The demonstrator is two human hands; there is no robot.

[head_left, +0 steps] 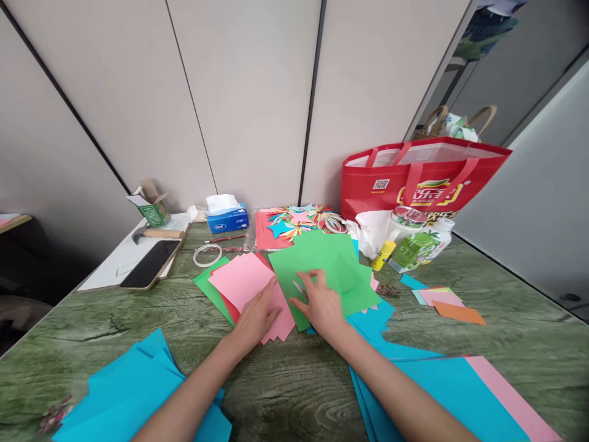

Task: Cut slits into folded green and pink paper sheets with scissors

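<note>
My left hand lies on a fanned stack of pink paper, its fingers stretched out and thumb apart. Red paper and green paper stick out under the pink sheets. To the right, my right hand rests over a fanned stack of green sheets with bent fingers. A small pale pointed thing shows between its thumb and fingers; its kind is not clear. Blue sheets lie partly under the green stack.
Blue paper stacks lie near both forearms. Behind are a tissue box, paper pinwheel shapes, tape rolls, a glue stick and a red bag. A phone and hammer lie left.
</note>
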